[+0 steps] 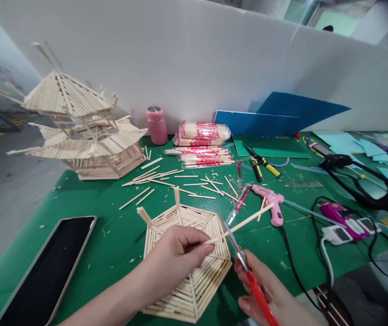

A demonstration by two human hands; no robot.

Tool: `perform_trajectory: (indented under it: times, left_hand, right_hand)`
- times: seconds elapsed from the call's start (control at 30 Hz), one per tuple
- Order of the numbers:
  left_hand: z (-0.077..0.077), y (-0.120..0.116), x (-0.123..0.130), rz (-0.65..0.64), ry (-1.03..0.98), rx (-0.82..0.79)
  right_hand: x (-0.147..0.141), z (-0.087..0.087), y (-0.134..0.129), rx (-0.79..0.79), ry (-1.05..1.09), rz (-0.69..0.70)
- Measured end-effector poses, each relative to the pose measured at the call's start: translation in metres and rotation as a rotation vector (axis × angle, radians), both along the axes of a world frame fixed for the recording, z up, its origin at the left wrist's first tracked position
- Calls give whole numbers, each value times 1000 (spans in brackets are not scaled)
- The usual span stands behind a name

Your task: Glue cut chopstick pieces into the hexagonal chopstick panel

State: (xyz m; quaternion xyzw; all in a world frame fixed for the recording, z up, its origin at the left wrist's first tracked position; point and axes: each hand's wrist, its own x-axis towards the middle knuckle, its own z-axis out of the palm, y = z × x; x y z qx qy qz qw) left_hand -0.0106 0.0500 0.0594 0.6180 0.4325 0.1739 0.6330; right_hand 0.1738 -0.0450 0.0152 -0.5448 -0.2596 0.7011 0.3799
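Note:
A thin wooden stick [248,222] is pinched between the thumb and fingers of my left hand [177,253], and its free end points up to the right. In my right hand [265,280] is a pair of red-handled shears [257,290], fingers wrapped about the grips. Their metal blades meet the stick partway along; whether they have cut into it I cannot tell. Beneath both hands lies a polygonal panel of glued sticks [210,290], partly hidden by my left hand. Two short stick posts [177,198] rise from its far left edge.
A stick pagoda model [92,149] stands back left, near a pink flask [157,127] and bundled sticks [202,140]. Loose sticks [167,177] lie mid-table. A phone [48,271] is at left; yellow-handled pliers [262,165], a pink glue gun [273,203] and a corded power strip [346,219] are at right.

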Motion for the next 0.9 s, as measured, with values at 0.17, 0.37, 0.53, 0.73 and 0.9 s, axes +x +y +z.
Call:
perform_trajectory:
  times: [0.17,0.37,0.53,0.73,0.9]
  left_hand:
    - [-2,-7,-2,93,92,230]
    - [-13,-13,-6,91,190,677]
    - [-17,-17,-5,120,263,1022]
    - [-18,-21,-4,97,387,1332]
    - [-30,-26,-6,85,424,1438]
  right_hand:
    - [-5,-4,1,15,224,34]
    - [-6,-28,3,17,242,89]
    - [-6,-49,8,-57,215,170]
    - [-13,-34,8,-23,192,90]
    - [-15,-28,3,46,146,64]
